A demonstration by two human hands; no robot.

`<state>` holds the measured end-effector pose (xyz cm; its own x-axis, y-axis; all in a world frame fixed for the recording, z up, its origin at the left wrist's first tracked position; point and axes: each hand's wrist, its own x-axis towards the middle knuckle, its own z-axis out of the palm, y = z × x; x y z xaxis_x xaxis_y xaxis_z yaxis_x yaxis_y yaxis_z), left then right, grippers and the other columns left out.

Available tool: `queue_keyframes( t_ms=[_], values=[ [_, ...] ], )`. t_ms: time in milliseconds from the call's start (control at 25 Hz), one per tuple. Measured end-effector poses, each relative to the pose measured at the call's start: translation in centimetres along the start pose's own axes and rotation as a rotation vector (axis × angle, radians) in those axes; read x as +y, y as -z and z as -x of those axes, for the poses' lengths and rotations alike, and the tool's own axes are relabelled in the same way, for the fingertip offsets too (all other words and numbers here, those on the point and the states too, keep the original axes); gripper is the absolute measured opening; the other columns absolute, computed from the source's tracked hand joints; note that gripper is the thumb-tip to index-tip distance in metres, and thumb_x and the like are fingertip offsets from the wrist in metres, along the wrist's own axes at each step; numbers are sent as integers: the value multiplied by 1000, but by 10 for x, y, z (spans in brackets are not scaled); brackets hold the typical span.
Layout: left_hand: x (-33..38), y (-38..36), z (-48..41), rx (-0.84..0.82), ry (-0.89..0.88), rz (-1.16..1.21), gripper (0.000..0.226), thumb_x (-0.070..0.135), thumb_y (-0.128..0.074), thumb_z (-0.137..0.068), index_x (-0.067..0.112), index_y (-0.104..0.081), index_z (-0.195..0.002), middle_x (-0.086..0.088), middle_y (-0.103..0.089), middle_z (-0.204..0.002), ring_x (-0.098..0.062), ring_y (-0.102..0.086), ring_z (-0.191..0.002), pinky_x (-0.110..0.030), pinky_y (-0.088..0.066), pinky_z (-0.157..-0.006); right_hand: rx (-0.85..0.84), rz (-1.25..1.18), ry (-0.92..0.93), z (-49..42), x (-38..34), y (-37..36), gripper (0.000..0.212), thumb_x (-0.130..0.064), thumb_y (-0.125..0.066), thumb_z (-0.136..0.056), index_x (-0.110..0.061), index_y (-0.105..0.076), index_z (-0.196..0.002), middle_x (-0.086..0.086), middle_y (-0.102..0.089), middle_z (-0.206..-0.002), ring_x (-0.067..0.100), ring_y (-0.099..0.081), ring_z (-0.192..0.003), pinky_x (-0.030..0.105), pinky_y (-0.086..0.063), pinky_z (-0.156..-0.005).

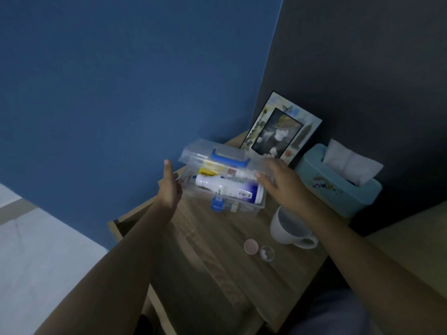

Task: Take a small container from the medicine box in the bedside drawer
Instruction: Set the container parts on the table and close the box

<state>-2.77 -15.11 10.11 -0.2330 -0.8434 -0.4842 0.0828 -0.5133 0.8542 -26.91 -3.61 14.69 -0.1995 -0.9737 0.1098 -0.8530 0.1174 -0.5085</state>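
Observation:
The clear plastic medicine box [242, 209], with a blue handle [229, 158] and a blue latch [217, 204], is tilted over the wooden bedside table [217, 274]. A white bottle [227, 187] lies inside it. My left hand [169, 187] grips the box's left end, thumb up, fingers hidden behind it. My right hand [280, 182] holds the right end. A small clear container [266, 253] with white pills stands on the table nearer me, its pink lid [250, 247] lying beside it.
A white mug [290, 228] stands just right of the box. A light blue tissue box [336, 187] and a picture frame [280, 129] sit at the back against the dark wall. The drawer [121, 226] is pulled open on the left. A white bed [36, 250] lies far left.

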Motion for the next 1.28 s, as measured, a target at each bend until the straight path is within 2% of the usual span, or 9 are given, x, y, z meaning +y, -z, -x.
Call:
queue_keyframes(
  t_ms=[120, 160, 200, 400, 720, 840, 920, 1120, 1280],
  values=[
    [0, 0, 5, 16, -95, -252, 87, 76, -33, -80, 0, -68, -103, -30, -65, -90, -38, -64, -87, -39, -56, -78, -135, 243, 13, 18, -5, -17, 50, -36, -52, -93, -11, -42, -135, 14, -38, -144, 29, -46, -125, 35, -42, -97],
    [-1, 0, 6, 55, -129, -345, 82, 73, -39, -81, -3, -67, -97, -21, -66, -83, -25, -68, -78, -26, -46, -83, -155, 335, 4, 21, -7, -20, 51, -39, -50, -92, -12, -41, -135, 14, -36, -145, 31, -46, -125, 37, -42, -98],
    [-3, 0, 6, 84, -166, -431, 68, 67, -45, -83, 4, -69, -89, -8, -69, -77, -16, -69, -71, -15, -39, -50, -137, 411, 7, 21, -8, -22, 52, -42, -48, -92, -13, -41, -134, 14, -38, -143, 32, -45, -125, 39, -41, -99],
    [0, -2, 7, 94, -220, -542, 40, 50, -51, -89, 13, -62, -97, -6, -64, -95, -22, -62, -90, -31, -46, -77, -117, 285, 118, -3, -24, -24, 59, -44, -39, -95, -12, -30, -144, 12, -22, -157, 27, -17, -145, 42, -19, -117],
    [-2, -4, 13, 78, -240, -579, 42, 53, -45, -91, 15, -58, -105, -5, -64, -103, -27, -63, -104, -26, -44, -74, -299, 321, 172, -23, -32, -51, 50, -39, -20, -101, -29, -11, -149, -1, 0, -161, 17, 4, -148, 39, -2, -119],
    [-25, -12, 25, 295, -232, -405, 51, 50, -43, -92, 16, -45, -130, -7, -57, -129, -25, -56, -118, -30, -45, -87, -271, 320, 180, -23, -30, -53, 49, -38, -21, -101, -29, -14, -148, -1, -2, -161, 18, 2, -148, 39, -4, -119],
    [-44, -16, 38, 450, -199, -292, 30, 36, -44, -95, 15, -52, -116, -8, -62, -112, -19, -62, -97, -29, -48, -75, -264, 317, 178, -24, -29, -54, 49, -38, -22, -101, -29, -16, -148, -1, -4, -161, 17, 1, -148, 39, -5, -119],
    [-54, -36, 50, -44, 178, 52, 24, 3, -44, -89, 6, -68, -90, -13, -68, -91, -22, -62, -85, -34, -50, -82, -274, 290, 164, -25, -27, -56, 49, -38, -22, -101, -31, -14, -148, -3, -4, -161, 15, 1, -148, 36, -4, -119],
    [-45, -42, 51, -74, 310, 394, 32, -6, -31, -84, -3, -63, -85, -14, -68, -67, -22, -56, -69, -25, -41, -64, -300, 188, 108, -28, -26, -53, 46, -37, -19, -101, -33, -16, -147, -7, -4, -160, 10, 2, -147, 33, -1, -118]
  ],
)
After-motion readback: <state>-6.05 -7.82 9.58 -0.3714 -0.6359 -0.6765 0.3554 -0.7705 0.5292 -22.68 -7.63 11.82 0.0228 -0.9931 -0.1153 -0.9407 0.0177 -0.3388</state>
